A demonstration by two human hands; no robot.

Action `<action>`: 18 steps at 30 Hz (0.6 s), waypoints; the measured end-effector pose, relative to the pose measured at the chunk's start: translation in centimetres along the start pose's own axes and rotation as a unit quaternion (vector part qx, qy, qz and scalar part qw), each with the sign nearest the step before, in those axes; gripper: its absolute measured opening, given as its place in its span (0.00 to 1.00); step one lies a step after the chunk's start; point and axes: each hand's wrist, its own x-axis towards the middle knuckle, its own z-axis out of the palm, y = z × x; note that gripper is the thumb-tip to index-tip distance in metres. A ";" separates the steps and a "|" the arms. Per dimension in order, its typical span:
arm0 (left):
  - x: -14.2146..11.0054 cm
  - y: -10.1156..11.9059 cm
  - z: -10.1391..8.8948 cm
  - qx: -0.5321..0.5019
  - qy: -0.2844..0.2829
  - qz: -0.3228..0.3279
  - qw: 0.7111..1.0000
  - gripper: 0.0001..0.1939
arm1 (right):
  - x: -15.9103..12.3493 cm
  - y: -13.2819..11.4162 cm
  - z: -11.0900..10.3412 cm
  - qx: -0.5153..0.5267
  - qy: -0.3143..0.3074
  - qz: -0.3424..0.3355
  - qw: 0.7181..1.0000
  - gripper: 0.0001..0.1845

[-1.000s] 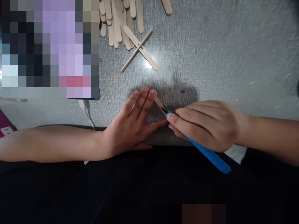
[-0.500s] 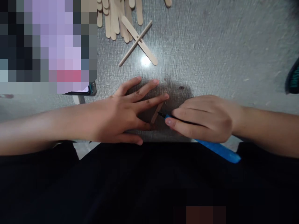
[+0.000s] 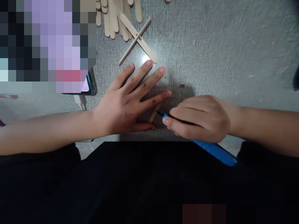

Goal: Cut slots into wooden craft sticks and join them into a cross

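A short length of wooden craft stick (image 3: 153, 115) lies slanted on the table near its front edge. My left hand (image 3: 123, 101) is spread over it, the index finger and thumb pressing around its two ends, the other fingers stretched out flat. My right hand (image 3: 203, 118) is closed on a craft knife (image 3: 216, 152) with a blue handle. The knife's dark blade points left and its tip is at the stick, between my left thumb and index finger. Part of the stick is hidden under my left index finger.
Beyond my left hand, a flat craft stick (image 3: 149, 54) crosses a thin stick (image 3: 126, 54). Behind them lies a pile of craft sticks (image 3: 113, 21). At the left is a phone (image 3: 92, 84) with a white cable plug (image 3: 78, 99). A dark object (image 3: 296, 79) shows at the right edge.
My left hand has spread its fingers and shifted over the stick, which now slants the other way. The knife has moved slightly left, its blade coming back against the stick.
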 end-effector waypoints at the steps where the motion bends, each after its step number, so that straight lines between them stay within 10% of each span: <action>1: 0.2 0.1 -0.2 0.018 -0.033 -0.013 0.999 0.47 | 0.0 0.0 -0.2 0.000 -0.014 0.000 1.000 0.10; 6: 1.1 0.3 -0.8 0.090 -0.188 -0.044 0.977 0.60 | 0.2 -0.1 -1.2 0.019 -0.069 0.016 0.997 0.07; 11: 0.5 0.1 0.4 -0.007 -0.063 -0.058 0.996 0.47 | 0.1 -0.1 -1.2 0.013 -0.072 0.010 0.997 0.07; 18: 0.9 0.2 -0.1 -0.135 -0.089 -0.127 0.979 0.43 | -0.1 0.0 -0.4 -0.002 -0.031 -0.010 0.999 0.06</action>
